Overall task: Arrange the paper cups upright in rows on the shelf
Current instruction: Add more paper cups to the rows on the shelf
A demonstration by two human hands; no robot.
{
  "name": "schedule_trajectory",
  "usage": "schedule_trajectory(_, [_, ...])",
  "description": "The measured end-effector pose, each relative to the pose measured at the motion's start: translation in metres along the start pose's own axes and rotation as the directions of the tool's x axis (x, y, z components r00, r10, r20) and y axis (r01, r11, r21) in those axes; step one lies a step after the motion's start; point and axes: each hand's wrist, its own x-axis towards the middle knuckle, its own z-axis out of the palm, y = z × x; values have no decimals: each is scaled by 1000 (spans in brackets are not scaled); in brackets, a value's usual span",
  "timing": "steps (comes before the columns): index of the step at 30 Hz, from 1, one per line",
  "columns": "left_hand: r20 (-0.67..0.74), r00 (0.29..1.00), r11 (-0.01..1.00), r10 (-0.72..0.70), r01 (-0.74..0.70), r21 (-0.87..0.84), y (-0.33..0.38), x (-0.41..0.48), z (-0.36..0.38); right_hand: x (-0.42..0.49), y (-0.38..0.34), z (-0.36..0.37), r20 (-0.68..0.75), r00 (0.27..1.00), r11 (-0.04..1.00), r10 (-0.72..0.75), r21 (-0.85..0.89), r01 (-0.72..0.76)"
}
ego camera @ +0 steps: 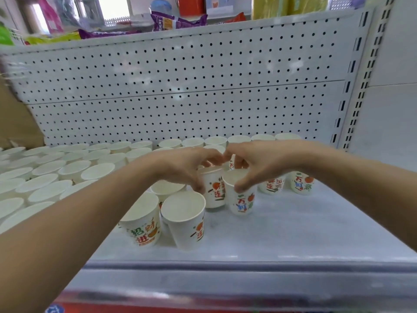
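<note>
Head view: white pegboard back panel [203, 86] fills the upper half. Below it lies the pale shelf [293, 233], bare along its front edge and toward its right end. Packed block of white paper cups [74, 168] stands upright in rows across the shelf's left half, mouths up. One more row of cups [239, 139] runs along the back edge against the panel. Brown cardboard [15, 123] sits at the far left. Purple and yellow snack bags [178, 21] lie on the tier above, blurred. Both bare forearms reach in to mid-shelf. Left hand [185, 166] has its fingers curled down over the rim of an upright printed cup [214, 193], pinching it. Right hand [259, 163] pinches the rim of a neighbour cup [242, 202], thumb on the near side; this cup tilts slightly, and the two cups touch. Two upright printed cups [187, 224] stand side by side nearer the front edge, left of the held pair. Two further printed cups [301, 182] stand toward the right end, under the right wrist.
</note>
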Motion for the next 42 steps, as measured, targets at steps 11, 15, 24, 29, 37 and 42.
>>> schedule_trajectory(11, [-96, 994, 997, 43, -49, -60, -9, 0, -1, 22, 13, 1, -45, 995, 995, 91, -33, -92])
schedule_trajectory(15, [-172, 983, 998, 65, -61, 27, -9, 3, 0, 24, 17, 2, -75, 991, 992, 113, -42, -116])
schedule_trajectory(24, [-238, 971, 993, 31, -4, 115, -11, 0, -1, 25, 21, 0, -102, 984, 988, 143, -45, -148])
schedule_trajectory(29, [-276, 954, 991, -120, 130, 19, -12, 7, -3, 25, 21, -1, -74, 986, 988, 147, -31, -150])
schedule_trajectory(37, [-193, 976, 985, -101, 70, -160, -10, 14, -7, 28, 28, 4, -154, 973, 983, 174, -30, -181])
schedule_trajectory(42, [-202, 976, 988, -86, 57, -146, -10, 15, -7, 30, 30, 7, -167, 970, 984, 178, 9, -179])
